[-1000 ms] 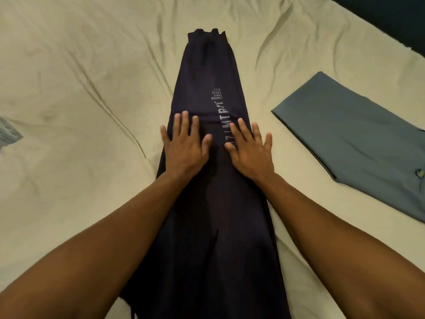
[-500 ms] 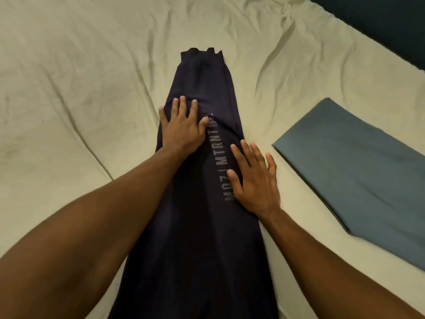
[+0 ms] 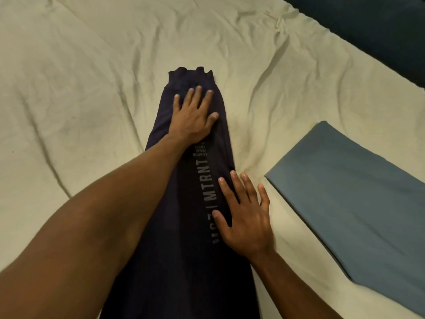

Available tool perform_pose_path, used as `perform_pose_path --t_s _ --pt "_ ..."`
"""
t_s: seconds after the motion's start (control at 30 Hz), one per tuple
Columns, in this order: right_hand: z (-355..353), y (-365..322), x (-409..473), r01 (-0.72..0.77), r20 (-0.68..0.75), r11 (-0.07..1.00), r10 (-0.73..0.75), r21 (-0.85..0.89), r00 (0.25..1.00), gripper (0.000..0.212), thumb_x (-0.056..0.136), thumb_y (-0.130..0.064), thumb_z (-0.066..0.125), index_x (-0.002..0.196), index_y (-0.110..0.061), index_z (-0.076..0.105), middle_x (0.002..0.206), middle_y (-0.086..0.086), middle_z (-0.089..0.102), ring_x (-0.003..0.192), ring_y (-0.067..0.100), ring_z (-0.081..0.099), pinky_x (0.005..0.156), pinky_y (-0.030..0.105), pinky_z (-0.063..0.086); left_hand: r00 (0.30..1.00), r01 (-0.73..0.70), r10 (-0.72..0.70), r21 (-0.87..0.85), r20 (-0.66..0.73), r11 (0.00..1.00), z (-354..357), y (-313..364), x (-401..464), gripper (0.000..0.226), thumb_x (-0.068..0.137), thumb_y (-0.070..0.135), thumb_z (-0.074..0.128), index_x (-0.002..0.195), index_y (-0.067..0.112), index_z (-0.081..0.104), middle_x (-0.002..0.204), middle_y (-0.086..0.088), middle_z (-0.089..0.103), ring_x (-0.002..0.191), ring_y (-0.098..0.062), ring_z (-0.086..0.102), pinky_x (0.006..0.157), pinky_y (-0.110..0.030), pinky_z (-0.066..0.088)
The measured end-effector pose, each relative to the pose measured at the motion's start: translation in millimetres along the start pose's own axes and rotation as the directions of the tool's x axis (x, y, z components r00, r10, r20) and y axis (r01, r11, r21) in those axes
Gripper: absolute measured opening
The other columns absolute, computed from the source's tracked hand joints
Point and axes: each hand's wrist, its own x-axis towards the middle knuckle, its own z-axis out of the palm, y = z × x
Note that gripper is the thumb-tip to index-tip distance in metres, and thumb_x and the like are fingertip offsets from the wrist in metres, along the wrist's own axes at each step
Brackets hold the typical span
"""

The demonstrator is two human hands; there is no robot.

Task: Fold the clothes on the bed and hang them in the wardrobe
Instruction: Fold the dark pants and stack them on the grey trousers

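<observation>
Head view. Dark navy trousers [image 3: 184,226] lie flat on the bed [image 3: 80,88], folded lengthwise into a narrow strip. The long axis runs from the near edge straight away from the person; the cuffed end points to the far side. Grey lettering along the strip reads "MTRNT", with smaller lines including "LONDON" beyond it. Left hand [image 3: 193,116] presses flat near the far end, fingers spread. Right hand [image 3: 248,217] presses flat on the strip's right edge, fingers spread. A folded grey-blue garment [image 3: 356,203] lies apart, toward the bed's right edge.
</observation>
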Motion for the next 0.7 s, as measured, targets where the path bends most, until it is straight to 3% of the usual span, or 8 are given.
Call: perform_pose_path --t_s 0.1,0.3,0.43,0.5,0.57,0.63,0.7 --pt "2.4 1.6 -0.1 0.003 -0.006 1.0 -0.003 -0.008 1.0 0.068 0.097 -0.059 0.034 0.157 -0.029 0.021 0.166 -0.001 0.011 0.153 0.02 0.008 0.119 0.057 0.014 0.986 0.156 -0.157 0.025 0.059 0.988 5.6 -7.5 13.3 0.079 0.099 0.067 0.015 0.16 0.019 0.004 0.168 -0.005 -0.003 0.154 -0.025 -0.006 0.12 -0.056 -0.009" --pt "4.7 1.3 1.4 -0.002 0.009 1.0 0.002 -0.015 1.0 0.069 0.097 -0.059 0.033 0.157 -0.03 0.02 0.166 -0.001 0.01 0.153 0.022 0.009 0.119 0.057 0.015 0.969 -0.232 0.228 0.039 0.1 0.972 -2.5 9.7 15.3 0.068 0.101 0.063 0.015 0.16 0.032 0.004 0.168 0.002 -0.001 0.154 -0.024 -0.007 0.119 -0.061 -0.009" --pt "5.8 1.3 0.8 -0.006 -0.011 1.0 0.006 0.003 1.0 0.071 0.095 -0.058 0.037 0.157 -0.029 0.022 0.166 -0.001 0.012 0.153 0.021 0.01 0.119 0.057 0.014 0.98 -0.197 0.196 0.002 0.018 0.98 5.8 4.3 -24.9 0.071 0.1 0.065 0.012 0.16 0.029 0.002 0.168 -0.001 -0.004 0.154 -0.022 -0.007 0.12 -0.059 -0.007" --pt "6.8 0.9 0.5 -0.008 -0.018 1.0 0.008 0.001 1.0 0.071 0.094 -0.058 0.036 0.157 -0.027 0.022 0.166 -0.001 0.013 0.153 0.02 0.01 0.119 0.056 0.013 0.992 -0.122 0.121 0.05 0.017 0.991 5.5 -16.7 -40.6 0.07 0.1 0.064 0.013 0.16 0.03 0.005 0.168 -0.001 -0.001 0.154 -0.022 -0.007 0.12 -0.058 -0.009" --pt "8.0 1.1 1.1 -0.018 -0.012 1.0 0.018 -0.007 1.0 0.073 0.094 -0.058 0.033 0.158 -0.025 0.021 0.166 -0.001 0.014 0.153 0.02 0.009 0.12 0.055 0.011 0.993 0.116 -0.117 0.094 0.011 0.989 -3.5 -41.5 -52.7 0.068 0.101 0.061 0.015 0.16 0.027 0.01 0.168 -0.004 0.001 0.154 -0.024 -0.006 0.119 -0.06 -0.008" --pt "8.5 0.6 1.5 -0.032 -0.003 0.999 0.032 -0.006 0.999 0.074 0.094 -0.06 0.03 0.158 -0.023 0.02 0.166 -0.001 0.014 0.153 0.019 0.008 0.121 0.053 0.009 0.943 0.332 -0.327 0.097 -0.062 0.938 -15.5 -57.6 -71.7 0.068 0.102 0.057 0.017 0.16 0.021 0.012 0.168 -0.008 0.003 0.154 -0.028 -0.006 0.119 -0.063 -0.006" --pt "7.0 0.6 2.1 -0.039 -0.006 0.999 0.039 0.008 0.999 0.075 0.094 -0.06 0.028 0.157 -0.022 0.022 0.165 -0.001 0.016 0.153 0.019 0.01 0.121 0.052 0.009 0.949 0.296 -0.286 0.063 -0.136 0.953 -24.4 -49.6 -102.3 0.067 0.103 0.054 0.018 0.16 0.02 0.013 0.168 -0.008 0.004 0.154 -0.028 -0.004 0.12 -0.062 -0.004"
